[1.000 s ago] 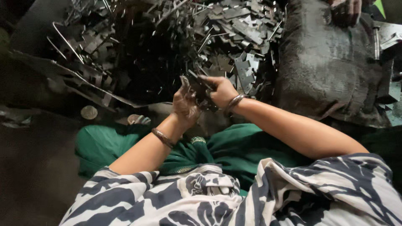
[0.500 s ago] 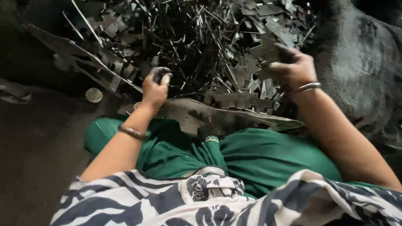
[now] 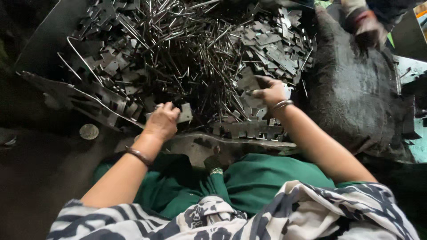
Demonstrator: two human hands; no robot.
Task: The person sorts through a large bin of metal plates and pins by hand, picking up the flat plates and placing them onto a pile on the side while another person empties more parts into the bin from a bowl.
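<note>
Gripping flat metal plates, both hands (image 3: 162, 121) (image 3: 268, 92) clamp shut; plates' long axes unclear.

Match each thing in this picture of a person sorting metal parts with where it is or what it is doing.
Things:
1. left hand
2. right hand
3. round metal disc
4. dark sack

Places or states:
A. lies alone on the dark floor at the left
B. closed on a small flat plate
C. sits to the right of the pile
D. reaches into the flat plates, a bangle at its wrist

Pairs: 1-B, 2-D, 3-A, 4-C
</note>
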